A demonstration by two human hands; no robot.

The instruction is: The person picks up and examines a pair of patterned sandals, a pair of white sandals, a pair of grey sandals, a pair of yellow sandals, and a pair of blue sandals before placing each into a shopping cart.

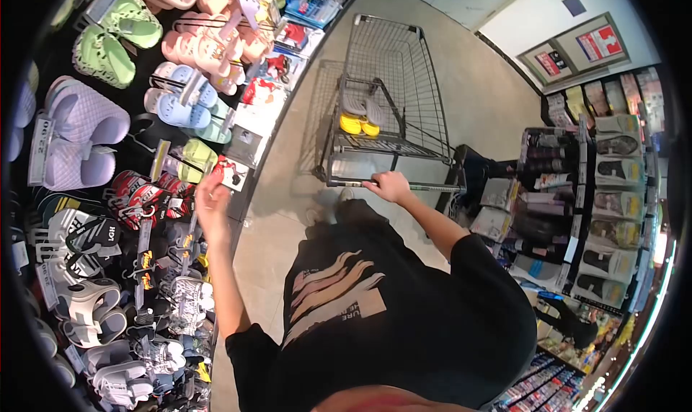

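My right hand (390, 188) is wrapped around the handle bar (425, 188) of a wire shopping cart (411, 59) in front of me. In the cart's near end lies a pair of grey slippers with yellow parts (358, 124). On the left, my left hand (212, 201) is raised beside the shoe display, fingers loosely bent and slightly apart, holding nothing that shows. Close to it are red and black slippers (137, 199) and yellow-green slippers (196, 160) on hooks. A red and white package (231, 173) lies just past its fingertips.
Hanging slippers fill the left rack, with lilac ones (83, 134), green ones (115, 41) and pale blue ones (182, 103). Packaged goods (613, 206) hang on a rack at right. Tiled floor (288, 152) runs between the rack and the cart. A framed notice (577, 51) is on the far wall.
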